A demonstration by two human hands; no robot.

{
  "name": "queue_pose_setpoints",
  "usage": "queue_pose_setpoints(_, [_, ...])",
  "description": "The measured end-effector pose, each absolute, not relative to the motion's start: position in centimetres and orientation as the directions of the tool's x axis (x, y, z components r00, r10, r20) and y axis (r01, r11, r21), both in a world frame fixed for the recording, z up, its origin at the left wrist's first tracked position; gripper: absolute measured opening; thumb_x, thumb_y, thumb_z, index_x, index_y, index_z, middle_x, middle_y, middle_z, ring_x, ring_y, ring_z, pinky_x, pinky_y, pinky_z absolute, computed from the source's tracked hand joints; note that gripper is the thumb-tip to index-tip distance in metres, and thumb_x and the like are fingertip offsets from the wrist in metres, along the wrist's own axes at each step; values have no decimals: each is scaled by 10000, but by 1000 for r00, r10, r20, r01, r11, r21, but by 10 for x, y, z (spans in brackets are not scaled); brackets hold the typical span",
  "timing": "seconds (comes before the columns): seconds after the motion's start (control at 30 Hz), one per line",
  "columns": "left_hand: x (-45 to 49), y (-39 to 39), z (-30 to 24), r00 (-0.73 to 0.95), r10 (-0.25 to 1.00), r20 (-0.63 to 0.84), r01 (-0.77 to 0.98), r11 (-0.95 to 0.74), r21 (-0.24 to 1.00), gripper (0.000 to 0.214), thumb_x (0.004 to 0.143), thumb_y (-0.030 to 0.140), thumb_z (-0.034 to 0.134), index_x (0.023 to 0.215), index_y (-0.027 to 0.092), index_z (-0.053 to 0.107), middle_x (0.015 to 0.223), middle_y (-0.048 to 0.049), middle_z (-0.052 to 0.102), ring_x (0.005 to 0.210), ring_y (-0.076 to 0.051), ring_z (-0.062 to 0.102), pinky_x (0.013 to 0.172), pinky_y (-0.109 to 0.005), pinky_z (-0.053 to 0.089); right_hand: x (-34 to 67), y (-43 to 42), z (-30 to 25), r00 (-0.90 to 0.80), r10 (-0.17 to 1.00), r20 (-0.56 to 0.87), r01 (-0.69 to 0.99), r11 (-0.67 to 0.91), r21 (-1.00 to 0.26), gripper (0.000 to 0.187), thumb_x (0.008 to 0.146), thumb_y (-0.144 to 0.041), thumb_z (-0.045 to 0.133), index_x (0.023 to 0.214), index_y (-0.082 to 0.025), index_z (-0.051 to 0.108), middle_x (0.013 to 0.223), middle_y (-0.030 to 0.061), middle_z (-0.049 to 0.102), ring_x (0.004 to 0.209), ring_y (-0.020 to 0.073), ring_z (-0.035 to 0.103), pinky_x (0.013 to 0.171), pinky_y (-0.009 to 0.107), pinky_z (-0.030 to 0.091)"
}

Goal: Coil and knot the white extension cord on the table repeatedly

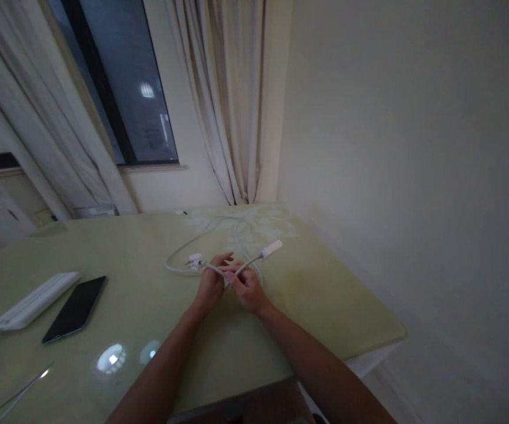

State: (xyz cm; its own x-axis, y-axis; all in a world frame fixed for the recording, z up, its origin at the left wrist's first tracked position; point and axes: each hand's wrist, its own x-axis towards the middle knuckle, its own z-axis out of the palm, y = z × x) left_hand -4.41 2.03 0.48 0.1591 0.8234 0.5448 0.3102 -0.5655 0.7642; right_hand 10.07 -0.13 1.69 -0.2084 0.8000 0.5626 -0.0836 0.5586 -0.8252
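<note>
A white power cable (pixel 179 249) loops over the green tabletop in front of me. One end carries a white pronged plug (pixel 196 261), just left of my hands. Its other end, a white rectangular connector (pixel 272 249), points up and to the right. My left hand (pixel 211 287) is closed on the cable below the plug; some of its fingertips are hidden. Beside it my right hand (pixel 248 287) pinches the cable with thumb and fingers, below the connector. The two cable ends cross between my hands, which touch or nearly touch.
On the left lie a white power strip (pixel 36 300) and a dark-screened phone (pixel 75 309). A thin white cable (pixel 20 393) lies at the near left. The table's edge (pixel 360 350) is at the right, by the wall. Curtains (pixel 232 100) hang behind.
</note>
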Motion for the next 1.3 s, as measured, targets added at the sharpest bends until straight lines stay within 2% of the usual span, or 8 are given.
queue_pose_setpoints(0.23, [-34,10,14,89,951,297,-122,-285,951,636,972,559,482,1515,242,381,1265,-144,650,976,-207,680,797,-331,558,102,-7,25,-292,756,586,6,614,-789,303,992,-374,543,1196,-248,729,1141,87,679,1074,219,614,952,359,494])
queue_pose_setpoints(0.33, [-37,14,10,174,971,166,-153,-140,978,742,932,721,418,1425,171,483,1140,-144,686,957,-227,678,790,-334,546,99,-9,24,-281,759,587,13,615,-789,292,990,-374,533,1189,-226,689,1143,92,673,1029,211,623,902,341,514])
queue_pose_setpoints(0.47, [-44,16,7,332,939,91,-89,-65,994,872,907,828,191,1251,147,613,917,-97,682,768,-192,623,637,-288,482,96,-10,21,-205,820,534,-47,537,-842,281,989,-426,539,1092,-199,669,1065,88,683,830,173,635,728,286,523])
queue_pose_setpoints(0.67, [-53,10,16,444,883,153,75,-206,976,947,843,896,193,1098,123,676,577,9,481,498,-127,366,474,-254,291,105,-7,28,-165,857,487,-32,489,-872,356,984,-497,554,940,-178,707,730,22,636,646,144,577,629,257,459])
queue_pose_setpoints(0.9, [-61,11,26,360,889,285,468,-436,769,753,919,772,291,563,167,562,552,-9,462,568,-140,432,578,-270,307,119,14,16,-123,866,485,64,494,-867,387,942,-539,614,888,-172,722,781,38,666,712,151,576,672,258,431])
queue_pose_setpoints(1.1, [-60,10,35,426,891,157,383,-335,861,672,923,710,402,661,148,661,551,24,378,552,-118,369,553,-248,290,124,25,12,-118,886,449,39,456,-889,456,910,-593,624,803,-159,715,707,31,631,637,140,537,621,260,407])
queue_pose_setpoints(1.2, [-65,8,39,502,865,-3,274,-156,949,642,886,711,507,914,122,760,582,55,312,522,-93,297,495,-223,248,125,25,15,-93,891,444,33,448,-893,418,910,-557,631,817,-158,719,693,25,619,628,139,525,608,260,398])
queue_pose_setpoints(1.3, [-69,7,40,574,818,-31,227,-123,966,578,829,632,661,1115,139,753,663,42,412,546,-82,369,502,-205,310,124,25,18,-72,895,441,-14,441,-897,391,902,-535,638,815,-162,713,724,36,642,658,150,556,627,265,425])
